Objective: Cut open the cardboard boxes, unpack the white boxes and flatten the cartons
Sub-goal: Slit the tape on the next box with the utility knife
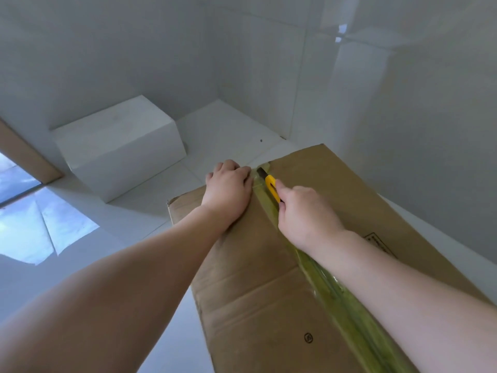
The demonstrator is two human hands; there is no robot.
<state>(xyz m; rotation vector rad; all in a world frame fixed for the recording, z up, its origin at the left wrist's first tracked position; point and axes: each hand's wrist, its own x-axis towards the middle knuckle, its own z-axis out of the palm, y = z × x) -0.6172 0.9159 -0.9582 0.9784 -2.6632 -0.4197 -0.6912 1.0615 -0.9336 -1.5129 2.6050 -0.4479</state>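
Now at the cutting stage, you lean over a large cardboard box [309, 265] lying on the white tiled floor [150, 205] in a corner of a white-walled room, its top flaps sealed by a strip of yellowish tape [322, 281] running down the centre seam. Your right hand [304, 214] is wrapped around a yellow utility knife [271, 188], its blade pointing away from you and set on the tape close to the far end of the seam. Your left hand [228, 189] rests on the left flap just beside the blade, its fingers bent over the far edge of the carton to steady it. Whether the tape nearer you is already slit cannot be told for certain, though a dark line runs along it. One white box [118, 146] stands apart on the floor by the wall. Judging by this, the seam cut is near its far end; finishing it likely calls for a shallow blade to spare whatever is inside, your left fingers kept clear of the knife's path, and then cuts to any tape on the end edges before the flaps lift.
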